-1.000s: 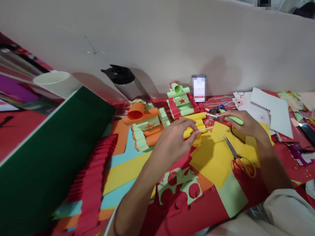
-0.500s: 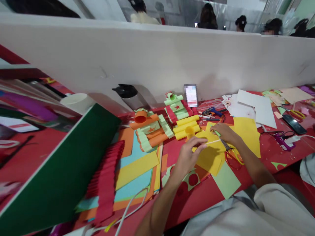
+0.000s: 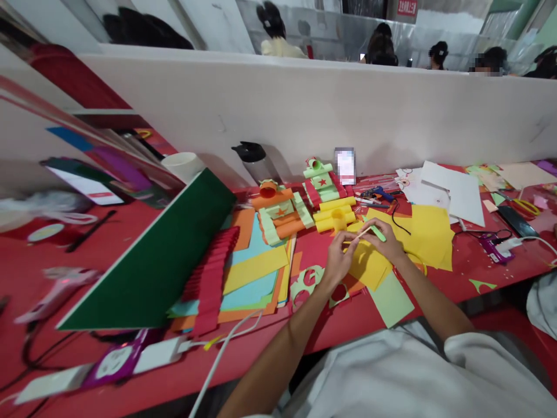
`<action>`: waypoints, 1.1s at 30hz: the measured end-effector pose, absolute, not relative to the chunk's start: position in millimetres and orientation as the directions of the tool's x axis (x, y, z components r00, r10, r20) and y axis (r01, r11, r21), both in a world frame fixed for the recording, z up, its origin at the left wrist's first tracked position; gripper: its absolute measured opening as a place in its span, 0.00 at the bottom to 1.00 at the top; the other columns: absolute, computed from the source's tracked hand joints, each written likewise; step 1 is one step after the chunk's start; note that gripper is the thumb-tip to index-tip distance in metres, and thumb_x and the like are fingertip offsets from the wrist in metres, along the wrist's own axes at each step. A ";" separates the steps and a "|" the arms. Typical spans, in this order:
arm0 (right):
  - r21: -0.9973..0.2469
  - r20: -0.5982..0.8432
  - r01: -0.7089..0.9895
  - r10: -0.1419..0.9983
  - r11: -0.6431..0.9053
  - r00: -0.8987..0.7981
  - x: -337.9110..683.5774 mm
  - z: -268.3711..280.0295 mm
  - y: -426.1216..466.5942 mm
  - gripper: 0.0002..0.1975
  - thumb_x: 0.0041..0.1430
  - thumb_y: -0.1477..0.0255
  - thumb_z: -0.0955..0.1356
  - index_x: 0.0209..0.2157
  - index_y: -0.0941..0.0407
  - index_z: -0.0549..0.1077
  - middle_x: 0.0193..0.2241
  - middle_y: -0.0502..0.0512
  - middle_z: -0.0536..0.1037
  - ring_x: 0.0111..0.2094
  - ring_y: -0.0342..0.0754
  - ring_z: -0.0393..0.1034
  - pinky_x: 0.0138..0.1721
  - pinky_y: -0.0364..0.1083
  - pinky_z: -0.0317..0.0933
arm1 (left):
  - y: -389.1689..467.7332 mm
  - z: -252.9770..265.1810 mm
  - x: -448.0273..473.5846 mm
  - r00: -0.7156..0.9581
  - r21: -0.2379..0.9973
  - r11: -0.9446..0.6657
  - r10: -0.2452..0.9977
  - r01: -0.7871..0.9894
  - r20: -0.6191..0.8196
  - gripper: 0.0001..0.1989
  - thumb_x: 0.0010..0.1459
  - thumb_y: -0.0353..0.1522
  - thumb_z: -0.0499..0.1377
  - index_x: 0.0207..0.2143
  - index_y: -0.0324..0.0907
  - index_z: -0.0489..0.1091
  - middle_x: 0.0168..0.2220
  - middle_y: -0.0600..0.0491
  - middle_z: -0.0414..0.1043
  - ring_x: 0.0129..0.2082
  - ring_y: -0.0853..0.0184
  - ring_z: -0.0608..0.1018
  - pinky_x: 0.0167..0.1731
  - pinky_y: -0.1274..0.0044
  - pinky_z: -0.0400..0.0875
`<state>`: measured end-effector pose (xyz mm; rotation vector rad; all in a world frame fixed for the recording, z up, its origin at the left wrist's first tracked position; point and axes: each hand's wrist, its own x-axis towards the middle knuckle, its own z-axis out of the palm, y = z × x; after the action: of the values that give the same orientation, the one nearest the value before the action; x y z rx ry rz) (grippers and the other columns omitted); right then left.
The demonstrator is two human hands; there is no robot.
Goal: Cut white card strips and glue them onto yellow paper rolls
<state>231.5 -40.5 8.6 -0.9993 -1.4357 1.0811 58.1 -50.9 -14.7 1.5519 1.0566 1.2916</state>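
Note:
My left hand (image 3: 340, 258) pinches a thin pale stick (image 3: 364, 233) by its lower end, above the yellow paper sheets (image 3: 369, 268). My right hand (image 3: 389, 239) is closed around a slim green-handled tool (image 3: 378, 234), close to the stick's other end; the tool's tip is hidden. Behind my hands stand yellow paper rolls (image 3: 335, 213), an orange-and-green paper model (image 3: 282, 216) and a green-and-red paper model (image 3: 322, 184) with a star. Beneath my right forearm, yellow scissors (image 3: 418, 261) are mostly covered.
To the left leans a dark green board (image 3: 161, 261), beside stacked coloured paper (image 3: 256, 270) and a red pleated strip (image 3: 211, 278). A flask (image 3: 256, 162) and a phone (image 3: 345, 166) stand by the white partition (image 3: 278, 104). A white cable (image 3: 226, 354) crosses the front edge.
My hands have come together, bringing the green-handled tool beside the pale stick. The stick now tilts up more steeply. The camera view has shifted, showing more of the table at left.

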 end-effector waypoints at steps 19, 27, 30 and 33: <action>-0.918 0.005 -0.380 0.955 -0.113 -0.296 215.8 22.5 -50.4 0.27 0.45 0.75 0.76 0.44 0.45 0.61 0.59 0.52 0.79 0.60 0.50 0.75 0.59 0.50 0.69 | -48.4 -19.0 61.6 0.181 0.924 -0.380 0.911 0.028 0.370 0.14 0.65 0.43 0.65 0.40 0.42 0.76 0.43 0.45 0.79 0.43 0.61 0.80 0.45 0.71 0.73; -0.937 0.060 -0.349 0.978 -0.014 -0.199 227.8 22.0 -38.6 0.24 0.50 0.66 0.79 0.45 0.46 0.66 0.59 0.54 0.80 0.59 0.51 0.76 0.57 0.52 0.72 | -45.7 -13.1 62.7 0.103 0.963 -0.246 0.961 -0.105 0.257 0.18 0.56 0.46 0.71 0.36 0.41 0.75 0.32 0.50 0.80 0.33 0.64 0.81 0.40 0.71 0.76; -0.953 0.085 -0.296 0.995 0.067 -0.045 244.3 28.1 -31.7 0.22 0.57 0.50 0.76 0.45 0.49 0.75 0.43 0.55 0.85 0.44 0.50 0.81 0.48 0.49 0.74 | -47.8 -6.2 60.3 0.043 0.968 -0.201 0.977 -0.148 0.210 0.20 0.54 0.47 0.71 0.35 0.42 0.74 0.31 0.50 0.80 0.33 0.63 0.82 0.40 0.70 0.77; -0.976 0.102 -0.191 0.995 0.101 0.005 263.7 32.6 -29.9 0.25 0.55 0.44 0.75 0.36 0.54 0.81 0.29 0.54 0.82 0.28 0.46 0.74 0.34 0.45 0.71 | -52.6 1.8 58.2 0.006 0.965 -0.204 0.978 -0.167 0.208 0.20 0.55 0.49 0.71 0.35 0.42 0.74 0.32 0.49 0.82 0.34 0.63 0.83 0.40 0.69 0.78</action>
<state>263.7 -29.9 32.6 -0.9913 -1.1175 1.2225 58.2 -52.6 1.8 1.2428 0.9621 1.4164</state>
